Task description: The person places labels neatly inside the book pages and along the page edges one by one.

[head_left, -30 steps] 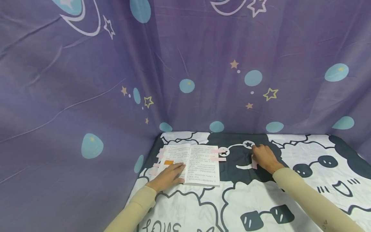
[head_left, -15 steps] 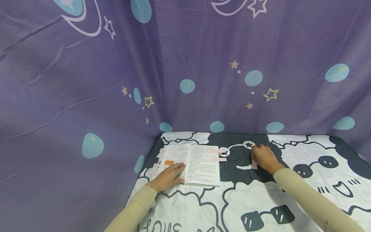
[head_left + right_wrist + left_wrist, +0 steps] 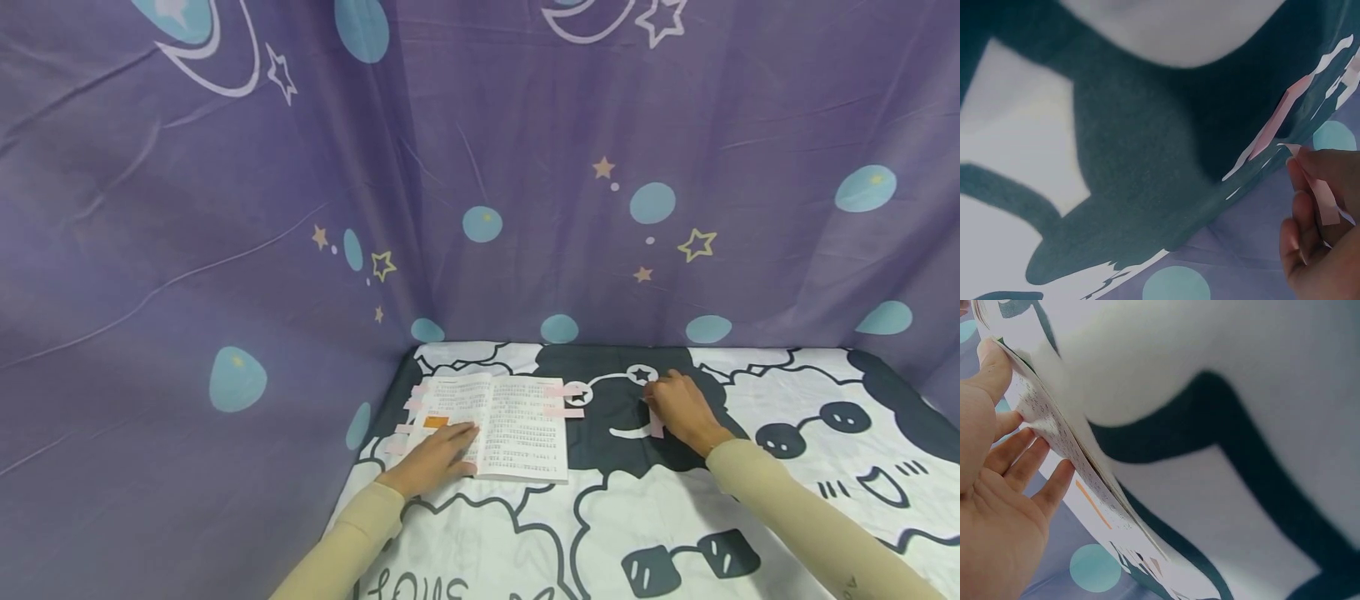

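Observation:
An open book point(image 3: 525, 433) lies on the patterned cloth in the head view, pink sticky tabs point(image 3: 564, 412) sticking out past its side edges. My left hand point(image 3: 438, 458) rests on the left page, fingers extended toward the middle fold; the left wrist view shows its thumb at the book's lower edge. To the right of the book, my right hand point(image 3: 681, 412) is over a dark patch of the cloth. Its thumb and forefinger pinch a pink sticky tab point(image 3: 1324, 199), which curls toward the palm. Another pink strip point(image 3: 1280, 119) shows against the dark cloth.
The black and white cartoon cloth point(image 3: 465, 550) covers the surface. Purple curtains point(image 3: 525, 125) with stars and blue ovals hang at the back and the left. An orange block point(image 3: 437, 422) is on the left page, just beyond my left fingers.
My right hand's fingertips have shifted slightly left, toward the book. The left hand has stayed on the left page, and the book has not moved.

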Available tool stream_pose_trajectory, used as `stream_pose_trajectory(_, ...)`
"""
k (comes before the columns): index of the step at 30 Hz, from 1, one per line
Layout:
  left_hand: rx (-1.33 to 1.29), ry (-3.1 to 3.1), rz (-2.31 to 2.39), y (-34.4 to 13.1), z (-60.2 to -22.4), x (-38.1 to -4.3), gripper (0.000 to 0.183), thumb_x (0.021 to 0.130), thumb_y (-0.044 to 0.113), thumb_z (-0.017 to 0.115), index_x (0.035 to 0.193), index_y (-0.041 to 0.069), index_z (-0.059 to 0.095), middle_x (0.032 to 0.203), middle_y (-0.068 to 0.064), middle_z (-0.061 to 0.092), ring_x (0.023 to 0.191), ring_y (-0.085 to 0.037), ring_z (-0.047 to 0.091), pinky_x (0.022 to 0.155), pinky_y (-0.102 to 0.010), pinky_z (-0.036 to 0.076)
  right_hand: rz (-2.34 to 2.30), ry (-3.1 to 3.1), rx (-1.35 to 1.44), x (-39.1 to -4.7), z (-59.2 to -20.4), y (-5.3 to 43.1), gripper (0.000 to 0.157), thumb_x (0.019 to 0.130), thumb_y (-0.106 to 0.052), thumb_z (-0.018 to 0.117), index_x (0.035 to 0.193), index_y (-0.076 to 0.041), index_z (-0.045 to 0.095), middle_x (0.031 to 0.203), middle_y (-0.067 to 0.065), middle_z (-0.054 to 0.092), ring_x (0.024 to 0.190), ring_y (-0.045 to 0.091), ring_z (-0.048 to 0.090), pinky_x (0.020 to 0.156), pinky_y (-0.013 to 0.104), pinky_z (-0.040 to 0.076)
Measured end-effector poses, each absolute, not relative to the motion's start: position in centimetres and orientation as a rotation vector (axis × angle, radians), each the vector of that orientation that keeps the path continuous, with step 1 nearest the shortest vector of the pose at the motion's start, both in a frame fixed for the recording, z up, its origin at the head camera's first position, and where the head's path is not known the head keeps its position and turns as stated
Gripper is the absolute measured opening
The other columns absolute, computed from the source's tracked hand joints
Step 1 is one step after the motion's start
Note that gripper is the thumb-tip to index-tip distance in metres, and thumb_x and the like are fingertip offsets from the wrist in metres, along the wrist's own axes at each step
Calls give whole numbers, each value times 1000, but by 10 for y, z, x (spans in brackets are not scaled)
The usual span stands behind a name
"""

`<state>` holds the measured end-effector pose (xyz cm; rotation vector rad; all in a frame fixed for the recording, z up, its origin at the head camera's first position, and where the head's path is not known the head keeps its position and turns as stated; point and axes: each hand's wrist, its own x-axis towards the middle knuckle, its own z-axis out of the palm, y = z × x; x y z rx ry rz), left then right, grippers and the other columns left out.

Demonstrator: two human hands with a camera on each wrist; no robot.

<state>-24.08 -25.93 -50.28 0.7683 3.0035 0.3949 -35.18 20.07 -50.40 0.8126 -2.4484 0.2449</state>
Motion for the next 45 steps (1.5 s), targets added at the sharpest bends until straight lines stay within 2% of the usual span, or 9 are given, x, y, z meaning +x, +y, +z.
stream_pose_trajectory(6,801,3008,388,-261,-505,-240,71,100,40,65,156,3,42,161,-14,39,148,-32,36,120,-47,35,260,-2472,804,-349,-507,195,13,78,3,84,86,-7,80,81,6,76,75,27,57,69,48,51)
stream_pose_trajectory(12,816,3011,373,-262,-508,-241,71,100,41,64,156,2,43,161,-15,40,148,-32,37,120,-47,35,265,-2490,812,-345,-508,187,14,79,1,81,85,-11,78,80,0,76,75,24,53,68,45,46)
stream_pose_trajectory(19,820,3013,383,-262,-507,-240,71,100,41,65,156,2,42,161,-15,39,148,-33,37,120,-48,35,255,-2456,858,-342,-507,177,14,79,-2,83,82,-13,75,80,-3,75,78,24,54,67,44,45)
stream_pose_trajectory(33,802,3005,396,-261,-503,-238,72,100,40,65,156,2,41,161,-16,39,148,-33,36,120,-47,34,296,-2398,937,-331,-501,150,16,79,0,84,89,-13,78,86,-2,78,75,18,49,63,35,41)
stream_pose_trajectory(41,791,3008,380,-261,-505,-241,72,100,41,65,157,3,41,161,-15,39,149,-32,36,121,-47,34,323,-2342,994,-328,-500,139,18,77,0,86,86,-13,78,83,-1,77,72,18,46,62,33,36)
stream_pose_trajectory(45,785,3012,378,-261,-505,-242,73,100,42,65,157,4,41,162,-14,39,149,-31,36,121,-46,34,334,-2320,1013,-326,-500,133,19,76,1,85,84,-14,77,82,-2,76,74,18,48,66,36,41)
